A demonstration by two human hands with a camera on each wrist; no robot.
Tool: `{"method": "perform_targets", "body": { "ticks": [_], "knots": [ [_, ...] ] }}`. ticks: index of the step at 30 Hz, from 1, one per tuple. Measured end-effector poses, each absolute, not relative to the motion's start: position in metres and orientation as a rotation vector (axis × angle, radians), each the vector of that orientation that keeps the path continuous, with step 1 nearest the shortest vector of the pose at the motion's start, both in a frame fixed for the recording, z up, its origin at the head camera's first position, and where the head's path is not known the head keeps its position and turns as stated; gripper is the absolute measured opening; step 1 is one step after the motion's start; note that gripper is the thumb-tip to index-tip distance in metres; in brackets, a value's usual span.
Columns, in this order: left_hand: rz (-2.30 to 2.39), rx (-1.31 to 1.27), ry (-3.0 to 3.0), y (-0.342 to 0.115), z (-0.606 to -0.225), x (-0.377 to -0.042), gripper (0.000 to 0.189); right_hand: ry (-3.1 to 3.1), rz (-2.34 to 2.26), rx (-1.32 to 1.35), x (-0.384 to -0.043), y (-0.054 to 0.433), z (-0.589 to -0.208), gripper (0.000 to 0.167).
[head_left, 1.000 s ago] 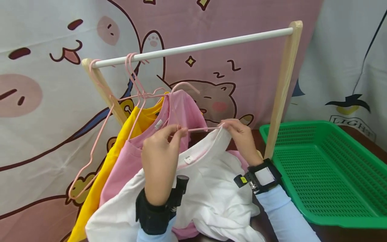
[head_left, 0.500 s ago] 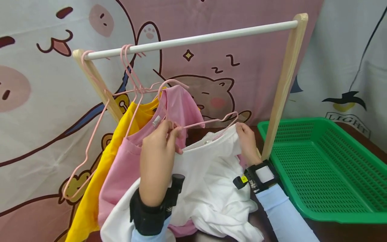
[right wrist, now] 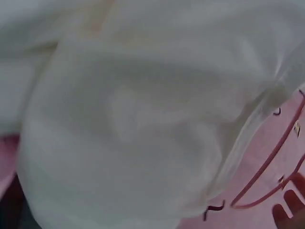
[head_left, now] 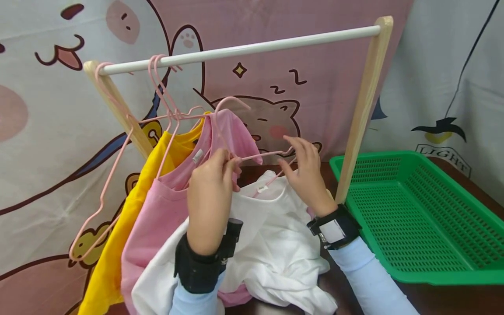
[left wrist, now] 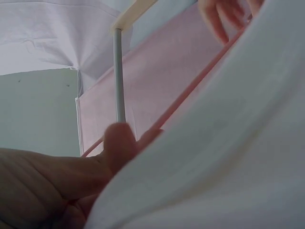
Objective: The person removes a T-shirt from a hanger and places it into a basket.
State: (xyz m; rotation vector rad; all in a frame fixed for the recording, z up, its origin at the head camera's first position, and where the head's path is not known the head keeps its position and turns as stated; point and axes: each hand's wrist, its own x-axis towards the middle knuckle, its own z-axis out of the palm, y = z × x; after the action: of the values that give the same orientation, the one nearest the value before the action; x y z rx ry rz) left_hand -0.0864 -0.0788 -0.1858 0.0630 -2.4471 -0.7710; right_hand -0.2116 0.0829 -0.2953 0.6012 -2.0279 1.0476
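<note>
In the head view my left hand (head_left: 210,192) pinches a pink clothes hanger (head_left: 261,155) just below its hook. A white shirt (head_left: 279,236) droops below the hanger, its neckline slack and its label showing; its left part hangs past my left forearm. My right hand (head_left: 305,175) has its fingers spread around the hanger's right end, above the collar. The left wrist view shows my left thumb (left wrist: 119,143) against the hanger, partly behind white cloth. In the right wrist view, the hanger's end (right wrist: 264,167) lies beside my right fingertips (right wrist: 295,205), outside the shirt.
A rack with a white rod (head_left: 244,51) and wooden posts stands behind. A yellow shirt (head_left: 130,223), a pink shirt (head_left: 153,240) and a bare pink hanger (head_left: 104,192) hang at its left. A green basket (head_left: 429,278) sits at the right. More pink cloth (head_left: 236,296) lies under the white shirt.
My right hand has let go of the white collar and moved left to the hanger's end, fingers spread. The collar has dropped lower. My left hand keeps its pinch on the hanger.
</note>
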Motion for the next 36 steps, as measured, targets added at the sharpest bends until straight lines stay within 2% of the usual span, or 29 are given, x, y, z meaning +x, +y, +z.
{"method": "perform_targets", "body": {
  "ticks": [3, 5, 7, 12, 14, 18, 23, 28, 33, 36],
  "knots": [
    [-0.751, 0.064, -2.455, -0.079, -0.185, -0.087, 0.017, -1.963, 0.785, 0.711, -0.210, 0.075, -0.290, 0.034],
    [-0.752, 0.043, -2.441, -0.079, -0.185, -0.088, 0.017, -1.899, 0.660, 0.694, -0.211, 0.071, -0.290, 0.019],
    [-0.744, 0.018, -2.437, -0.079, -0.187, -0.089, 0.018, -1.852, 0.585, 0.660, -0.211, 0.069, -0.291, 0.013],
    [-0.626, 0.065, -2.553, -0.086, -0.192, -0.077, 0.043, -1.837, 0.581, 0.636, -0.216, 0.071, -0.297, 0.023],
    [-0.508, 0.121, -2.649, -0.093, -0.197, -0.064, 0.045, -1.849, 0.615, 0.624, -0.220, 0.073, -0.301, 0.024],
    [-0.306, 0.208, -2.768, -0.105, -0.209, -0.040, 0.030, -1.892, 0.719, 0.586, -0.228, 0.079, -0.303, 0.021],
    [-0.234, 0.163, -2.709, -0.109, -0.220, -0.026, 0.034, -1.952, 0.867, 0.454, -0.251, 0.089, -0.301, 0.016],
    [-0.276, 0.011, -2.596, -0.113, -0.235, -0.013, 0.031, -1.989, 1.010, 0.294, -0.274, 0.095, -0.303, 0.017],
    [-0.415, -0.222, -2.518, -0.130, -0.266, -0.005, 0.013, -2.010, 1.091, 0.250, -0.289, 0.094, -0.313, 0.019],
    [-0.496, -0.248, -2.483, -0.140, -0.290, -0.009, 0.008, -2.003, 1.105, 0.203, -0.295, 0.095, -0.323, 0.018]
  ]
}}
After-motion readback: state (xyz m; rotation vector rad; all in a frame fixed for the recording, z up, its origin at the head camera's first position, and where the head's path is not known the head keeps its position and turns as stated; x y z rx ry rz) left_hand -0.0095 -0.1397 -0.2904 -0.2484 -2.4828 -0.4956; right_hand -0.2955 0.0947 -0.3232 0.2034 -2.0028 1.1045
